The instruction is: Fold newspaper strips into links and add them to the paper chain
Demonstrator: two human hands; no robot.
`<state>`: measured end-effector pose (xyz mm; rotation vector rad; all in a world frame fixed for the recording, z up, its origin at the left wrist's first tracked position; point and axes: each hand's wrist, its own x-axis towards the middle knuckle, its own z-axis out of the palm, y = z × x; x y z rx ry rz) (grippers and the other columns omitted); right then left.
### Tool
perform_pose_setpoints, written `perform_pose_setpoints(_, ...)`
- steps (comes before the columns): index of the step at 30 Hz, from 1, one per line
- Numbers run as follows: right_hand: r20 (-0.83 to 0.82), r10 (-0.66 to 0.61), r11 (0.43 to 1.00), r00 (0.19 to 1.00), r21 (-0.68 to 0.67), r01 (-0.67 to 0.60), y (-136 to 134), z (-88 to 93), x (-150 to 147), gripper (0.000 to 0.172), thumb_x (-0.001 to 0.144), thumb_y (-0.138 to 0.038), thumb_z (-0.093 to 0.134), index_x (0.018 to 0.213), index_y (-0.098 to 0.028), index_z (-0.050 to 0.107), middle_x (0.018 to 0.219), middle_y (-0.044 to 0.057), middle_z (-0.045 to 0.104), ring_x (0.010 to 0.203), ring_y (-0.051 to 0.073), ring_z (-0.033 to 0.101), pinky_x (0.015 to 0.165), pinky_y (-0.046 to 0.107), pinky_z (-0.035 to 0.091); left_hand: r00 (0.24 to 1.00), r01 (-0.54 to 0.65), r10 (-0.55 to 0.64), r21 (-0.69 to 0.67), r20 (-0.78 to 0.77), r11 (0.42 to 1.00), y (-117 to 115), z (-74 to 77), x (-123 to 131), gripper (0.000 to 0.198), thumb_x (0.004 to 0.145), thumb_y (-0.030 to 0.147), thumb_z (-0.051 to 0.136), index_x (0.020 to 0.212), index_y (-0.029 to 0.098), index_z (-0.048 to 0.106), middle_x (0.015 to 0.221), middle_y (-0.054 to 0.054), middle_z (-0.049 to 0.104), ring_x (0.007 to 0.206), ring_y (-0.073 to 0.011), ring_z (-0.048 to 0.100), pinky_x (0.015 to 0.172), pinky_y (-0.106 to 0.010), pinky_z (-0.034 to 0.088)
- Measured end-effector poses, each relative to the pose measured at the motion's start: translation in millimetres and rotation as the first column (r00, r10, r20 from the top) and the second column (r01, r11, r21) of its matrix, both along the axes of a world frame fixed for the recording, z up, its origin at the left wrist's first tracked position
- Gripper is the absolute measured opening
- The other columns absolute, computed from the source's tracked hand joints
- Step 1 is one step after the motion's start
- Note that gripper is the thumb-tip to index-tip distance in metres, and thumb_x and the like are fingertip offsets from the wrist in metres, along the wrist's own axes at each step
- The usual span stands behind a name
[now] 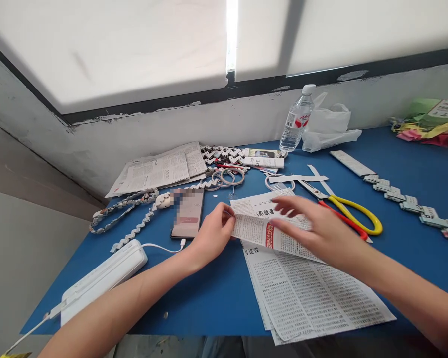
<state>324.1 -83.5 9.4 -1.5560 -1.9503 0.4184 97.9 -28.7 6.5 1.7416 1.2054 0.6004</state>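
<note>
A folded strip of newspaper (256, 231) with a red printed block lies across larger newspaper sheets (313, 293) on the blue table. My left hand (218, 226) pinches the strip's left end between thumb and fingers. Over the strip's right part hovers my right hand (309, 219), fingers stretched and apart; whether the thumb touches the paper I cannot tell. Just beyond that hand lie scissors (353, 211) with one yellow and one red handle. Their blades point toward cut white paper strips (302, 179), which cross one another.
Left of my hands are a phone (188, 214) with a cable and a white power bank (104, 278). Folded paper chains (134, 231), stacked newspapers (153, 174) and tape rings (227, 176) lie behind. A water bottle (297, 122) and plastic bag (330, 124) stand by the wall; another chain (406, 204) lies right.
</note>
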Motion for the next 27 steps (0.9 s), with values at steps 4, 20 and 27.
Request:
perform_pose_setpoints(4, -0.096, 0.176, 0.949, 0.980, -0.248, -0.195, 22, -19.7, -16, 0.024, 0.091, -0.036, 0.052, 0.097, -0.020, 0.069, 0.096, 0.008, 0.072, 0.084, 0.022, 0.066, 0.071, 0.033, 0.053, 0.996, 0.009, -0.006, 0.031, -0.084, 0.999, -11, -4.5, -4, 0.004, 0.089, 0.021, 0.044, 0.089, 0.020, 0.048, 0.083, -0.001, 0.065, 0.074, -0.0150, 0.063, 0.062, -0.025, 0.051)
perform_pose_setpoints(20, -0.094, 0.352, 0.917, 0.931, -0.163, -0.363, 36, -36.0, -36, 0.016, 0.089, -0.023, 0.057, 0.087, -0.021, 0.072, 0.086, 0.004, 0.067, 0.081, 0.018, 0.063, 0.075, 0.031, 0.048, 0.765, 0.398, -0.099, 0.347, -0.636, 0.849, -10, -5.9, -13, 0.022, 0.092, 0.024, 0.050, 0.097, 0.024, 0.072, 0.093, -0.003, 0.066, 0.086, -0.0171, 0.061, 0.073, -0.027, 0.047)
perform_pose_setpoints(27, -0.042, 0.360, 0.932, 0.932, -0.033, -0.361, 33, -46.7, -33, 0.019, 0.092, -0.023, 0.054, 0.091, -0.021, 0.073, 0.088, 0.006, 0.067, 0.084, 0.019, 0.063, 0.076, 0.033, 0.051, 0.700, 0.498, -0.143, 0.334, -0.700, 0.800, -8, -9.1, -18, 0.027, 0.093, 0.014, 0.043, 0.102, 0.022, 0.068, 0.095, -0.003, 0.063, 0.087, -0.0169, 0.061, 0.073, -0.028, 0.048)
